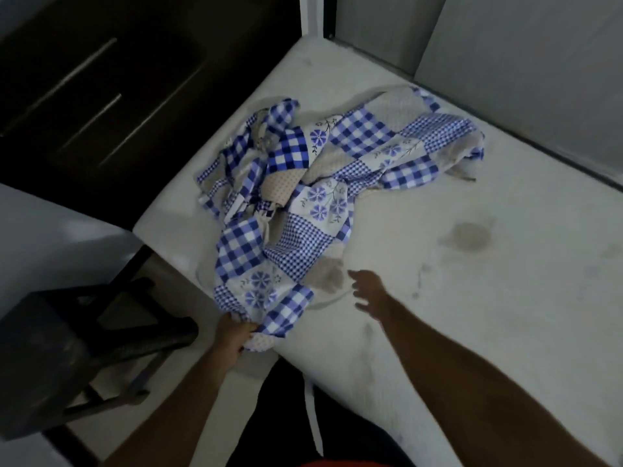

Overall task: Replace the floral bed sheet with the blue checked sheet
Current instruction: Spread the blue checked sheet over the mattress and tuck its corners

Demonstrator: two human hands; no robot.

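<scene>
At the near edge of the bed, the left hand [234,335] grips the closest corner of the blue checked sheet [296,203], fingers curled round a bunch of cloth that hangs just over the side of the mattress [472,315]. Just to the right of that corner, the right hand [365,291] is held over the bare mattress with fingers spread and apart, holding nothing; motion blur hides whether it touches the surface. Both forearms reach in from the bottom of the view.

Beyond the hands, the sheet lies crumpled in a loose heap on the left half of the mattress, running from the gripped corner toward the far right. Its patchwork print mixes blue checks, blue flowers and beige dotted squares. The rest of the mattress is uncovered and off-white, with a brownish stain [468,235] to the right of the sheet.

Left of the bed, a dark stool [67,348] stands on the pale floor [188,396]. Farther back on the left is a dark wardrobe [151,96] with long metal handles [60,85]. Grey panels [522,62] line the far side of the bed.
</scene>
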